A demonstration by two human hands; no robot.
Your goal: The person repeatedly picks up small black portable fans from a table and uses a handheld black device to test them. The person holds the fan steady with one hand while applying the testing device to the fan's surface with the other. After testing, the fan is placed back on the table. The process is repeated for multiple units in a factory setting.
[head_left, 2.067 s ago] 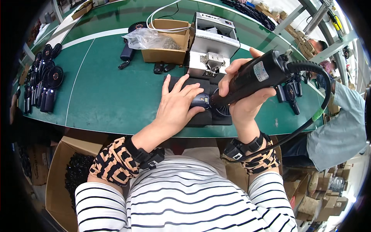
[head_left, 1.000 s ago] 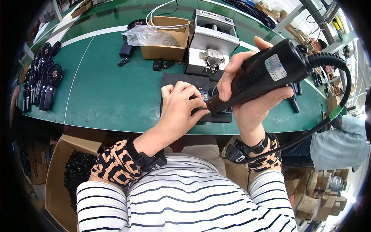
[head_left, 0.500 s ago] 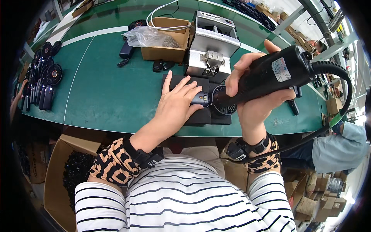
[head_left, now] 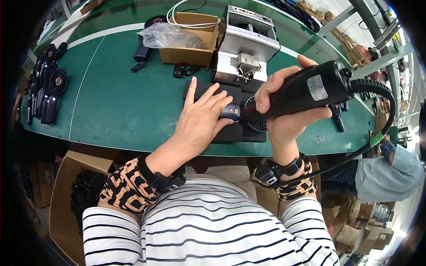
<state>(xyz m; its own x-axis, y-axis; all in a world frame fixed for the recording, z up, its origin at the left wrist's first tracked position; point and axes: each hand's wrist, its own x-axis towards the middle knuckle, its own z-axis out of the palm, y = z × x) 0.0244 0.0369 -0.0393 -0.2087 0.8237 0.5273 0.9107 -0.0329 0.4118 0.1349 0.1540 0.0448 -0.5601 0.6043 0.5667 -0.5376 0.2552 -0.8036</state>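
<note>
The right hand is clamped around a black electric screwdriver, its nose angled down-left onto a small dark fan that lies on a black foam pad near the front edge of the green table. The left hand lies flat, fingers spread, pressing on the fan's handle end; it grips nothing. A thick black cable runs from the screwdriver's rear and loops off to the right.

The screwdriver looks stiff and fairly heavy, and the trailing cable probably pulls on its back end, so a full-fist hold around the middle of the barrel seems right. The fan looks light, hard plastic and likely to slide or rock, with a grille that seems fragile; it is best held down by its solid handle, not the grille.

Behind the pad stand a grey metal machine and a cardboard box with a clear bag. More black fans lie at the table's left end.
</note>
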